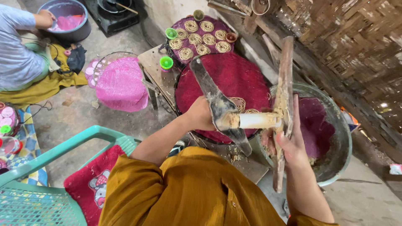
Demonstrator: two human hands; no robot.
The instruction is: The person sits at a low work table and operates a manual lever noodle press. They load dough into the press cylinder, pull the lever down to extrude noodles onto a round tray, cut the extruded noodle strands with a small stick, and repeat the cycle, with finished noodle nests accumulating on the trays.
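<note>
Press (251, 120) sits between both hands, its white barrel lying roughly horizontal, left to right. 2 wooden levers cross the barrel: the dark lever (217, 104) at the barrel's left end, the pale lever (284, 109) at its right end, running near vertical. Left hand (201, 114) is clenched on the dark lever, right hand (291, 144) is wrapped around the pale lever just below the barrel. Both hands equally close. Press hangs over the near edge of the red round tray (234, 75), with the metal basin (335, 125) just to the right
</note>
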